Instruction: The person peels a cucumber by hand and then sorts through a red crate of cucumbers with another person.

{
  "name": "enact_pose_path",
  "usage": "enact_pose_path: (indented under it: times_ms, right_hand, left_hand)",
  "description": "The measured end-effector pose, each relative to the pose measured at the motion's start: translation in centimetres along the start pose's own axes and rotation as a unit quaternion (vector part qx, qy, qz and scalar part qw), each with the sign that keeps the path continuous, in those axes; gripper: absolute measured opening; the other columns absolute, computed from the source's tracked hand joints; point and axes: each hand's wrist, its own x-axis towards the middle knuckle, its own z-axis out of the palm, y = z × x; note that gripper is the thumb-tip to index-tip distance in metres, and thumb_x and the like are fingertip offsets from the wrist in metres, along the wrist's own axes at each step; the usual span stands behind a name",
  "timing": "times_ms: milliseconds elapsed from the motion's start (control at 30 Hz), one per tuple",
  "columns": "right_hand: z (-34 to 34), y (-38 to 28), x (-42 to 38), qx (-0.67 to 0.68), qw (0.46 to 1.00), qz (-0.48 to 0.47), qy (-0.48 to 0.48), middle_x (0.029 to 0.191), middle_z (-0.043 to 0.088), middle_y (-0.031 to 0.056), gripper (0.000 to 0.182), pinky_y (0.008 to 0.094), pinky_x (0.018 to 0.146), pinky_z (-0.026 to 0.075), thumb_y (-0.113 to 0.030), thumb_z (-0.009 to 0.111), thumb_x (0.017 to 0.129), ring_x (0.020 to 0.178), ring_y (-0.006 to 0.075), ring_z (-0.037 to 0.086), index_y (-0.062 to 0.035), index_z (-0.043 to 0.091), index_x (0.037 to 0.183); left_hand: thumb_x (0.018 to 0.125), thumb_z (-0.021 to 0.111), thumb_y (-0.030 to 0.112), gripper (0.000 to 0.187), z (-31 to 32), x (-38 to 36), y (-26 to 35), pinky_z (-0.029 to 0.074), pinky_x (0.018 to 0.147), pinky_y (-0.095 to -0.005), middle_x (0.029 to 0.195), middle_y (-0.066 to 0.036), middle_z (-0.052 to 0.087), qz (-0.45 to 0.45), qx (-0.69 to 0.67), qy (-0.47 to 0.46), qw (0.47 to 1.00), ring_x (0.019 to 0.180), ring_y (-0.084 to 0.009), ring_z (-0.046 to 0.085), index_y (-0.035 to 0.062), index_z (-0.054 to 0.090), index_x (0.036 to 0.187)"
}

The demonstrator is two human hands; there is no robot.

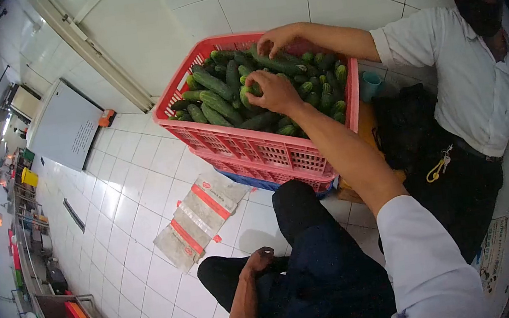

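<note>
A red plastic crate (pixel 247 150) full of green cucumbers (pixel 213 84) stands on the white tiled floor ahead of me. My right hand (pixel 273 92) reaches into the crate, its fingers closed around a cucumber (pixel 248 93) on top of the pile. With its fingers curled and nothing in it, my left hand (pixel 261 261) rests on my dark trouser leg. At the crate's far edge a co-worker's hand (pixel 275 39) touches the cucumbers.
A blue crate (pixel 251 183) lies under the red one. Flattened printed bags (pixel 201 219) lie on the tiles beside my knee. The co-worker in a white shirt (pixel 473 75) crouches to the right, with a teal cup (pixel 372 84) near them. Steel counters (pixel 44 261) line the far side.
</note>
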Motion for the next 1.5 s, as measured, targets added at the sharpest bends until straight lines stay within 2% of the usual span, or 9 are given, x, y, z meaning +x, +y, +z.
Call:
enact_pose_path:
  times_ms: [267,467,567,667,767,867,1167,1367,1500]
  right_hand:
    - [0.1,0.4,0.2,-0.023,0.999,-0.019,0.013,0.100,0.064,0.0057,0.030,0.0440,0.077,0.052,-0.031,0.067,0.081,0.093,0.0290,0.064,-0.0154,0.059,0.105]
    - [0.1,0.9,0.1,-0.010,1.000,-0.012,0.010,0.100,0.063,0.0067,0.029,0.0439,0.076,0.051,-0.031,0.066,0.081,0.092,0.0293,0.063,-0.0139,0.058,0.103]
    - [-0.3,1.4,0.0,0.017,1.000,0.007,0.010,0.099,0.063,0.0078,0.030,0.0433,0.075,0.051,-0.031,0.068,0.080,0.090,0.0294,0.064,-0.0130,0.058,0.101]
    - [-0.1,2.2,0.3,0.032,0.999,0.005,0.020,0.097,0.062,0.0085,0.029,0.0423,0.075,0.050,-0.030,0.070,0.079,0.087,0.0290,0.064,-0.0123,0.058,0.099]
    - [0.1,2.2,0.3,0.042,0.999,0.011,0.014,0.096,0.062,0.0087,0.029,0.0412,0.073,0.050,-0.029,0.071,0.079,0.083,0.0281,0.064,-0.0116,0.058,0.098]
    - [-0.1,2.1,0.1,0.048,0.999,0.008,0.022,0.095,0.061,0.0085,0.030,0.0404,0.072,0.050,-0.029,0.072,0.078,0.081,0.0267,0.064,-0.0114,0.058,0.097]
    - [-0.4,2.3,-0.1,0.056,0.998,0.016,0.012,0.093,0.063,0.0077,0.029,0.0396,0.072,0.050,-0.029,0.073,0.078,0.081,0.0254,0.064,-0.0114,0.059,0.097]
    - [-0.7,2.1,-0.2,0.052,0.998,0.015,0.011,0.092,0.062,0.0088,0.029,0.0405,0.075,0.050,-0.028,0.073,0.078,0.083,0.0268,0.063,-0.0110,0.060,0.097]
    - [-0.6,2.3,-0.4,0.092,0.996,0.019,0.001,0.090,0.061,0.0100,0.029,0.0418,0.076,0.048,-0.026,0.073,0.077,0.085,0.0288,0.061,-0.0101,0.058,0.096]
  left_hand:
    - [0.093,0.053,0.022,0.030,1.8,1.3,-3.4,0.051,0.083,-0.0348,0.110,-0.017,0.067,-0.011,-0.138,0.042,0.990,0.091,-0.0284,0.069,0.0025,0.064,0.114]
    - [0.092,0.053,0.019,0.030,1.5,1.8,-3.2,0.051,0.083,-0.0350,0.111,-0.017,0.067,0.010,-0.063,0.032,0.997,0.092,-0.0282,0.069,0.0021,0.063,0.115]
    - [0.091,0.054,0.018,0.028,0.7,0.8,-1.8,0.052,0.082,-0.0353,0.112,-0.017,0.067,0.091,0.095,0.063,0.989,0.094,-0.0281,0.068,0.0042,0.064,0.114]
    - [0.094,0.055,0.019,0.033,0.9,1.5,-2.4,0.051,0.085,-0.0357,0.105,-0.016,0.070,-0.047,-0.177,0.011,0.983,0.096,-0.0249,0.066,0.0024,0.059,0.122]
    - [0.096,0.054,0.020,0.032,-0.3,-0.2,0.7,0.050,0.081,-0.0347,0.102,-0.015,0.070,-0.020,-0.003,0.015,1.000,0.091,-0.0241,0.066,0.0028,0.059,0.122]
    - [0.095,0.053,0.023,0.033,-0.1,-0.9,0.7,0.051,0.075,-0.0303,0.090,-0.012,0.072,-0.005,-0.074,0.047,0.996,0.082,-0.0191,0.067,0.0015,0.059,0.120]
    - [0.095,0.054,0.023,0.033,0.5,-0.1,-0.6,0.051,0.076,-0.0300,0.097,-0.013,0.072,-0.052,-0.152,0.027,0.987,0.086,-0.0198,0.067,0.0013,0.060,0.120]
    - [0.094,0.053,0.021,0.032,1.0,0.4,-3.0,0.051,0.080,-0.0330,0.100,-0.015,0.071,0.103,0.010,0.051,0.993,0.088,-0.0239,0.068,0.0024,0.063,0.117]
    - [0.094,0.052,0.021,0.032,0.2,-0.8,0.2,0.051,0.081,-0.0344,0.101,-0.015,0.070,-0.031,-0.054,0.041,0.997,0.088,-0.0261,0.068,0.0034,0.063,0.118]
